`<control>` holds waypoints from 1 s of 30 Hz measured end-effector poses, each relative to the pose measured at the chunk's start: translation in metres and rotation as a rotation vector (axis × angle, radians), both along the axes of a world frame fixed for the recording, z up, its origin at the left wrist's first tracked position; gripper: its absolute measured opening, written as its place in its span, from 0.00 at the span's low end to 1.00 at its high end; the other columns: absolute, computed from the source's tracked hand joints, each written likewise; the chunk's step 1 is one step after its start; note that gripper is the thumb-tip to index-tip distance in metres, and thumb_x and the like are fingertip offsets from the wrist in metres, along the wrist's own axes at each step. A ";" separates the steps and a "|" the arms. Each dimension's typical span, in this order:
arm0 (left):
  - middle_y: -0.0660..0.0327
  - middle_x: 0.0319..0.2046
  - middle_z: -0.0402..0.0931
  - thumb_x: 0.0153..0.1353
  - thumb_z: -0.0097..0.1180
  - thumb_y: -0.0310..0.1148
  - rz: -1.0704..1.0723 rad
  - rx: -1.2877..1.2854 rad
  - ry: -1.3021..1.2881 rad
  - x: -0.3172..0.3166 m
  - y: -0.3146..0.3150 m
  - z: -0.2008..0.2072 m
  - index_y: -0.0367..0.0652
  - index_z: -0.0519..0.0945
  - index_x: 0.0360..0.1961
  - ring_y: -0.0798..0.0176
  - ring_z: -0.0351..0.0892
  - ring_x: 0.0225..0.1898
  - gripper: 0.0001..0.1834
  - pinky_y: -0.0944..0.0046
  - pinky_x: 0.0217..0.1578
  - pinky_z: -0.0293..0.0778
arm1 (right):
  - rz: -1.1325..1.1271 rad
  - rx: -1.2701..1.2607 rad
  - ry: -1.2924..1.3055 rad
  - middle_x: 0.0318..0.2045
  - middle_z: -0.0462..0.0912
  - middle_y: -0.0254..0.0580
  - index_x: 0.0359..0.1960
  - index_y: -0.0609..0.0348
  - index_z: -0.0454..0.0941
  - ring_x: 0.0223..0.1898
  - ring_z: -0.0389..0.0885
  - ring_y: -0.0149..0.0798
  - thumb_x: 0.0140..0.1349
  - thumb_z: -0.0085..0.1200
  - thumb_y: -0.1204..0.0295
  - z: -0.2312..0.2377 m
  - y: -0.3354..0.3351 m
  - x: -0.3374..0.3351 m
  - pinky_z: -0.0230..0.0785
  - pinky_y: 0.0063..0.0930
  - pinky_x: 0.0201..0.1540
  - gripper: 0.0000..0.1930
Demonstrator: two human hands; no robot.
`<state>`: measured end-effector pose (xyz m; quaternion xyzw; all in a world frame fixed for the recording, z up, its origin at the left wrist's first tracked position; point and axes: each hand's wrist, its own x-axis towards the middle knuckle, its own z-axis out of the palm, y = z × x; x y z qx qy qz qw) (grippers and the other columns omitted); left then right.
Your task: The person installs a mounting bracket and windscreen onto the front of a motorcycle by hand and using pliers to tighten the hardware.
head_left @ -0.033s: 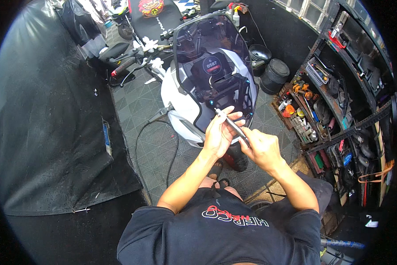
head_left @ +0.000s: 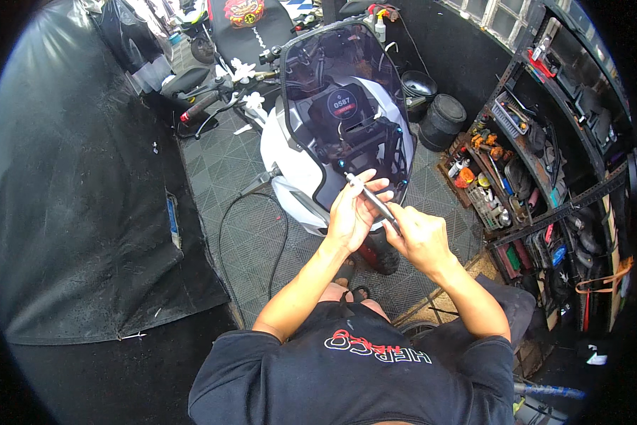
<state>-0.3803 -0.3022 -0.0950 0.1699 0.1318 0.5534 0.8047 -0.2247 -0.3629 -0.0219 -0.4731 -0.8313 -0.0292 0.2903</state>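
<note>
Between my hands, in front of a scooter's windscreen, is a slim silver hand tool (head_left: 378, 203) that looks like a ratchet wrench. My left hand (head_left: 352, 214) is turned palm up around its bright head end, with the fingers partly spread beyond it. The dark handle end is wrapped by the fingers of my right hand (head_left: 421, 237). Directly ahead stands a white and black scooter (head_left: 283, 145) with a tall tinted windscreen (head_left: 339, 57). Through the screen shows a lit round display (head_left: 342, 104). The tool appears to be held above the scooter's front; contact with it cannot be seen.
A metal shelf rack (head_left: 527, 152) with tools, bottles and bins stands on the right. Beside it is a black bucket (head_left: 442, 120). A black sheet (head_left: 92, 191) hangs on the left. A dark cable (head_left: 220, 234) loops over the tiled floor (head_left: 251, 262). Another motorcycle seat (head_left: 251, 32) is behind.
The view has shifted very slightly. My hands and the tool keep the same pose.
</note>
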 end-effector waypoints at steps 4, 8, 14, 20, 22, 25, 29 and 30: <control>0.45 0.49 0.78 0.71 0.42 0.37 -0.044 -0.007 0.040 -0.012 0.011 -0.007 0.31 0.63 0.63 0.49 0.84 0.45 0.25 0.53 0.48 0.82 | -0.062 -0.007 0.030 0.23 0.77 0.36 0.48 0.57 0.76 0.22 0.80 0.37 0.55 0.63 0.66 -0.009 0.001 -0.016 0.72 0.31 0.23 0.19; 0.45 0.48 0.79 0.71 0.42 0.37 -0.118 0.007 0.026 -0.017 0.022 -0.012 0.31 0.64 0.63 0.49 0.84 0.45 0.25 0.53 0.48 0.82 | -0.139 -0.034 0.033 0.22 0.76 0.36 0.50 0.57 0.77 0.22 0.79 0.37 0.55 0.63 0.66 -0.015 0.001 -0.028 0.71 0.32 0.23 0.20; 0.44 0.47 0.79 0.72 0.43 0.37 -0.261 -0.021 -0.025 -0.033 0.035 -0.024 0.34 0.65 0.63 0.46 0.84 0.45 0.24 0.50 0.49 0.81 | -0.236 -0.085 0.027 0.20 0.73 0.37 0.50 0.59 0.78 0.18 0.76 0.39 0.53 0.65 0.69 -0.023 0.002 -0.047 0.69 0.31 0.22 0.22; 0.44 0.47 0.79 0.73 0.42 0.36 -0.456 -0.024 -0.102 -0.052 0.046 -0.024 0.34 0.64 0.63 0.43 0.82 0.48 0.23 0.49 0.51 0.79 | -0.393 -0.137 0.006 0.18 0.71 0.36 0.49 0.60 0.78 0.16 0.73 0.38 0.50 0.66 0.70 -0.024 -0.005 -0.075 0.67 0.32 0.21 0.23; 0.44 0.47 0.79 0.73 0.42 0.36 -0.510 -0.049 -0.115 -0.057 0.050 -0.023 0.34 0.64 0.63 0.43 0.82 0.48 0.22 0.49 0.51 0.79 | -0.455 -0.185 -0.015 0.18 0.71 0.36 0.47 0.61 0.79 0.16 0.73 0.38 0.50 0.66 0.72 -0.012 -0.004 -0.088 0.67 0.32 0.21 0.21; 0.44 0.47 0.79 0.74 0.40 0.35 -0.583 -0.075 -0.116 -0.065 0.057 -0.020 0.35 0.65 0.63 0.43 0.82 0.49 0.21 0.49 0.52 0.79 | -0.538 -0.187 0.100 0.18 0.73 0.38 0.44 0.61 0.79 0.16 0.75 0.38 0.51 0.65 0.73 -0.006 0.000 -0.107 0.68 0.32 0.21 0.18; 0.45 0.47 0.79 0.75 0.39 0.35 -0.659 -0.093 -0.127 -0.072 0.068 -0.015 0.36 0.66 0.62 0.45 0.82 0.50 0.19 0.50 0.52 0.79 | -0.615 -0.212 0.144 0.20 0.78 0.41 0.43 0.62 0.78 0.18 0.78 0.41 0.51 0.64 0.76 0.008 0.010 -0.125 0.70 0.31 0.22 0.15; 0.45 0.47 0.79 0.75 0.39 0.35 -0.671 -0.101 -0.136 -0.073 0.070 -0.013 0.36 0.67 0.61 0.45 0.81 0.50 0.19 0.50 0.52 0.79 | -0.642 -0.201 0.187 0.22 0.80 0.44 0.42 0.62 0.79 0.19 0.80 0.41 0.53 0.63 0.77 0.010 0.013 -0.129 0.71 0.31 0.23 0.14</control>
